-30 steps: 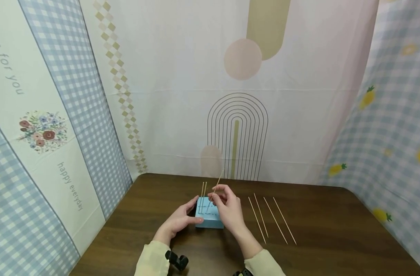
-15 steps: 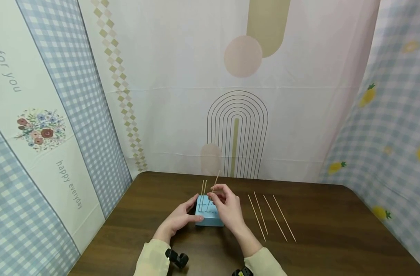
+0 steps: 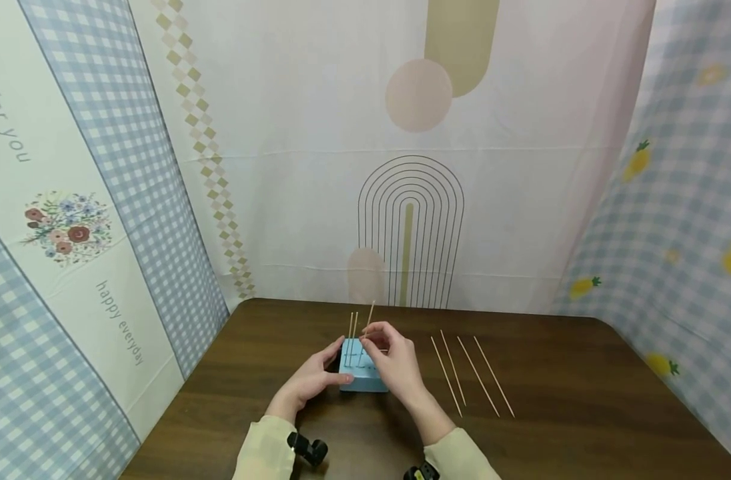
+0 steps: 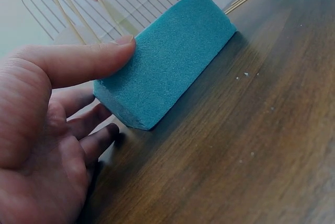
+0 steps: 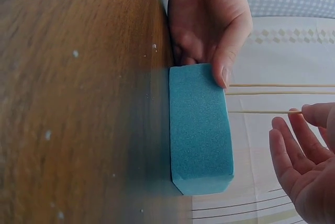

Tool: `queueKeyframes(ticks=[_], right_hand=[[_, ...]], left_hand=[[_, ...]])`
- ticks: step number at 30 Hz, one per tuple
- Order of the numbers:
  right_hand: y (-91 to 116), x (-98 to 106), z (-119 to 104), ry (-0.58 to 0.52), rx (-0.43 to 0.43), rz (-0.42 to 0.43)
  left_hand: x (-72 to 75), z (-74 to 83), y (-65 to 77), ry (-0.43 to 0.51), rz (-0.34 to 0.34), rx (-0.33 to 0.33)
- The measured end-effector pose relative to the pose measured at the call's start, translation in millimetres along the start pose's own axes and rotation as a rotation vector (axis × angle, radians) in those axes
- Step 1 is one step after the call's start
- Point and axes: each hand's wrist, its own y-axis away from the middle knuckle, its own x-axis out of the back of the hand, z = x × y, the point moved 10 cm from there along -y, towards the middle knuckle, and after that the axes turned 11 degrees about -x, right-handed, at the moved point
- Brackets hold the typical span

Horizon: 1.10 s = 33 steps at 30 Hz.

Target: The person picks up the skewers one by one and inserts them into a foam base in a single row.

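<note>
A light blue foam block (image 3: 365, 383) sits on the table, its top pricked with small marks. My left hand (image 3: 311, 380) holds its left end, thumb (image 4: 99, 63) on the near upper edge and fingers around the side. Two thin wooden skewers (image 3: 351, 333) stand in the block near that hand. Just right of them, my right hand (image 3: 398, 363) pinches a third skewer (image 5: 267, 112) between thumb and fingertips. This skewer leans slightly right, and its lower end meets the block's top; how deep it goes cannot be told.
Several loose skewers (image 3: 479, 377) lie side by side on the brown wooden table (image 3: 569, 400), right of my right hand. Small pale crumbs (image 4: 246, 75) dot the tabletop before the block. Patterned cloths (image 3: 281, 200) hang behind and at both sides.
The pinched skewer has tipped to a more upright angle, its top moving left and its upper end now lower. My right hand shifts slightly left with it; my left hand keeps its hold.
</note>
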Motion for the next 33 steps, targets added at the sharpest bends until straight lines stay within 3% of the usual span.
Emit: queueKeyframes(ticks=[33], right_hand=[[1.7,-4.1,3.5,0.052,-0.012,0.017]], left_hand=[[0.9,-1.6,-1.3,0.011,-0.007,-0.012]])
